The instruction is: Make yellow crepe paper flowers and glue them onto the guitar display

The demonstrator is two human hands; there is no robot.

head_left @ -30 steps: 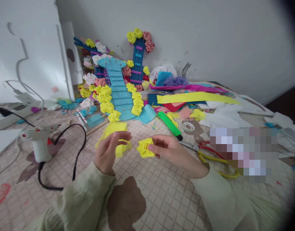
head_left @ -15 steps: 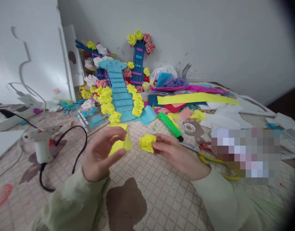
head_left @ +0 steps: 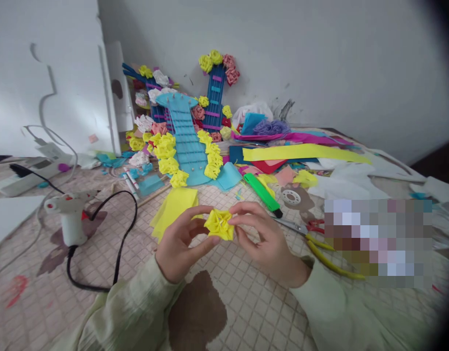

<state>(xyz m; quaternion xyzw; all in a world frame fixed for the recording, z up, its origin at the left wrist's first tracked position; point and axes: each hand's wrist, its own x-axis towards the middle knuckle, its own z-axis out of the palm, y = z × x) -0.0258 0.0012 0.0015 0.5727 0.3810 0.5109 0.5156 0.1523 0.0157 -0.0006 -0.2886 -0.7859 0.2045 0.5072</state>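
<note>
At the centre of the frame I see both hands meeting on a yellow paper flower [head_left: 219,224]. The left hand [head_left: 178,248] pinches its left edge between thumb and forefinger, and the right hand [head_left: 268,243] closes its fingertips on the right edge. The flower looks lifted off the tiled tabletop [head_left: 246,312], though blur makes that uncertain. A yellow sheet [head_left: 173,207] lies just behind it, and a glue gun [head_left: 71,219] stands at left.

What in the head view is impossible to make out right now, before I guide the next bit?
- Head view: back of the yellow paper flower, covered by fingers of the left hand and right hand.
- Head view: handles of the scissors, partly under the pixelated patch; nothing there is readable.
- Head view: right side of the table, lost in the dark lens rim.
</note>
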